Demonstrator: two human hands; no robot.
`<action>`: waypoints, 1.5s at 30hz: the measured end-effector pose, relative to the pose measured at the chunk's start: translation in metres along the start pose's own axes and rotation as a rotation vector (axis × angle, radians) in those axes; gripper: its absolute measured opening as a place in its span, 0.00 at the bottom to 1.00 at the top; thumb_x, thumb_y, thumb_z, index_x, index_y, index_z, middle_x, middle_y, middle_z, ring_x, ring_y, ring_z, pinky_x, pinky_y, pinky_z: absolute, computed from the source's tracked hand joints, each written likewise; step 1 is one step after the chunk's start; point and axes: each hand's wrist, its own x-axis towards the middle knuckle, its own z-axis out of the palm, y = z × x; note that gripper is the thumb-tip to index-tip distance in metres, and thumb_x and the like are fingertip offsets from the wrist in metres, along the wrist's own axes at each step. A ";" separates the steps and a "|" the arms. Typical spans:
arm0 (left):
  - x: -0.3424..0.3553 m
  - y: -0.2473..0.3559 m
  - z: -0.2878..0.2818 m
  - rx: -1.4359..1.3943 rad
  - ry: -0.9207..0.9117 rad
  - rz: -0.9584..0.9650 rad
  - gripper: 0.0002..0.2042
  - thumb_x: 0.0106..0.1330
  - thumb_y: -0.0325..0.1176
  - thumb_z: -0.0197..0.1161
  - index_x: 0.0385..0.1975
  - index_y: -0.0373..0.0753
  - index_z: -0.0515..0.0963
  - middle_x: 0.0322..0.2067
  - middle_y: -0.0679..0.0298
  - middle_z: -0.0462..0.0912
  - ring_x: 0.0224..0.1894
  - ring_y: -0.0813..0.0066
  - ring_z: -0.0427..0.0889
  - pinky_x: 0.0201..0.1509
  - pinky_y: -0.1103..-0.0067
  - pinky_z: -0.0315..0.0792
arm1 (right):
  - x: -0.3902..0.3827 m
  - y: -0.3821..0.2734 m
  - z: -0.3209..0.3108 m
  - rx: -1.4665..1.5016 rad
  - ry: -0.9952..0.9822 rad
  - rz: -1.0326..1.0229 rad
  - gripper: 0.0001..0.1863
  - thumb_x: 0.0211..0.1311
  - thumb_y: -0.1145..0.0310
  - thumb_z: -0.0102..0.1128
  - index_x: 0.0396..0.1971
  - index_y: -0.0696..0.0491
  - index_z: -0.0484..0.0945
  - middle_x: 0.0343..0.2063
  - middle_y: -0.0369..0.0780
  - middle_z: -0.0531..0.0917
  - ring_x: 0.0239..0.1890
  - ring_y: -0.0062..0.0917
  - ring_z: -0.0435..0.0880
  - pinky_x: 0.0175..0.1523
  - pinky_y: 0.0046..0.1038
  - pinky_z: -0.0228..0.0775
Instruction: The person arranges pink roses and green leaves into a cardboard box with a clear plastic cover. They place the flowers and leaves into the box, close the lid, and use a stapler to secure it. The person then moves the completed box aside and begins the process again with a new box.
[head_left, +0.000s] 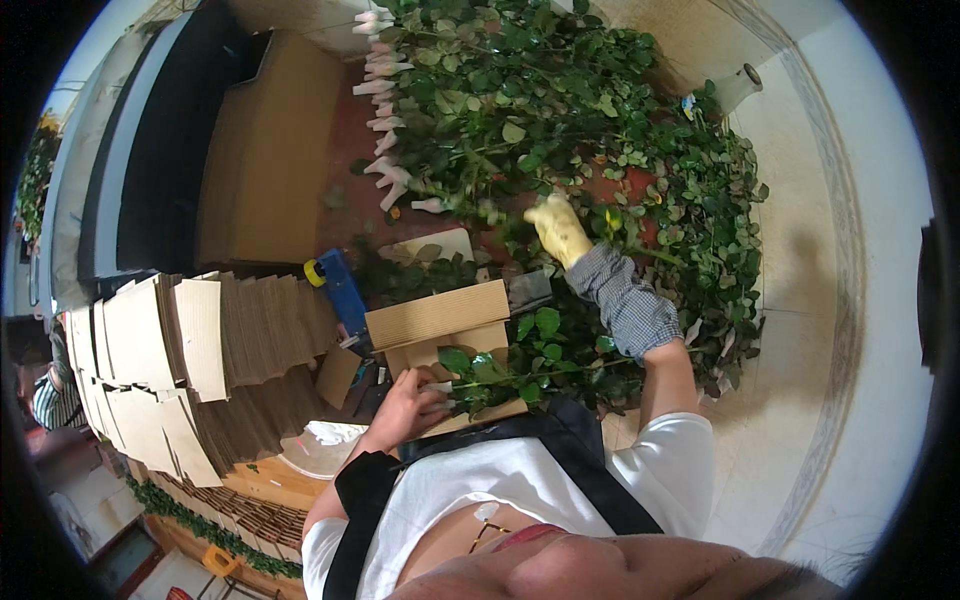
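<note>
My bare left hand point(402, 408) has its fingers curled at the pale-sleeved head of a rose point(438, 388), over a folded piece of corrugated cardboard point(438, 314). Green leafy stems point(545, 368) stretch from there to the right, in front of my body. My right hand point(560, 232), in a yellow glove below a checked sleeve, hovers over a large heap of leafy roses point(520, 95). Blur and leaves hide its fingertips, so I cannot make out whether it grips a stem. Several rose heads in whitish sleeves point(388, 125) line the heap's left edge.
Stacks of cut cardboard sheets point(255, 335) stand to my left. Beyond them is a large brown cardboard panel point(265, 150). A blue tool with a yellow ring point(340, 290) lies by the folded cardboard. A round pale tray point(318, 450) sits beside my left arm.
</note>
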 end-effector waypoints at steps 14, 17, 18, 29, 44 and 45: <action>0.000 0.003 0.007 0.101 0.067 0.014 0.16 0.51 0.32 0.75 0.40 0.40 0.84 0.38 0.57 0.76 0.41 0.56 0.77 0.44 0.67 0.75 | 0.149 0.015 -0.010 -0.370 0.108 -0.022 0.21 0.61 0.68 0.59 0.55 0.50 0.76 0.51 0.43 0.81 0.58 0.37 0.75 0.68 0.40 0.61; 0.002 -0.004 0.013 -0.015 0.057 -0.012 0.16 0.51 0.33 0.76 0.41 0.41 0.83 0.38 0.58 0.76 0.42 0.56 0.78 0.44 0.67 0.75 | 0.153 0.069 0.052 -0.362 0.122 0.078 0.17 0.59 0.67 0.60 0.49 0.48 0.80 0.55 0.42 0.79 0.62 0.37 0.72 0.71 0.40 0.58; -0.001 -0.009 0.018 -0.116 0.051 -0.082 0.17 0.51 0.33 0.76 0.41 0.41 0.83 0.38 0.58 0.76 0.42 0.56 0.78 0.44 0.67 0.75 | 0.162 0.070 0.061 -0.331 0.218 0.080 0.15 0.60 0.67 0.59 0.47 0.47 0.81 0.55 0.41 0.79 0.62 0.36 0.72 0.71 0.40 0.57; -0.004 0.002 0.008 0.084 0.153 0.065 0.19 0.51 0.34 0.75 0.44 0.40 0.82 0.40 0.56 0.76 0.43 0.55 0.78 0.46 0.67 0.76 | 0.045 -0.004 -0.181 -0.163 0.406 -0.182 0.17 0.51 0.82 0.52 0.42 0.59 0.81 0.30 0.43 0.81 0.34 0.36 0.81 0.43 0.36 0.75; -0.011 -0.006 0.013 0.337 0.106 0.122 0.21 0.51 0.37 0.74 0.43 0.37 0.77 0.39 0.58 0.77 0.44 0.58 0.80 0.45 0.68 0.77 | -0.182 -0.167 -0.136 -0.054 -0.141 0.095 0.15 0.56 0.76 0.55 0.44 0.58 0.80 0.28 0.46 0.80 0.35 0.44 0.77 0.43 0.41 0.71; -0.011 -0.009 0.016 0.315 0.129 0.144 0.20 0.51 0.38 0.74 0.42 0.37 0.78 0.38 0.58 0.77 0.44 0.57 0.80 0.44 0.67 0.76 | -0.180 -0.166 -0.145 -0.047 -0.146 0.109 0.15 0.56 0.78 0.54 0.44 0.58 0.80 0.30 0.46 0.80 0.38 0.44 0.78 0.48 0.41 0.72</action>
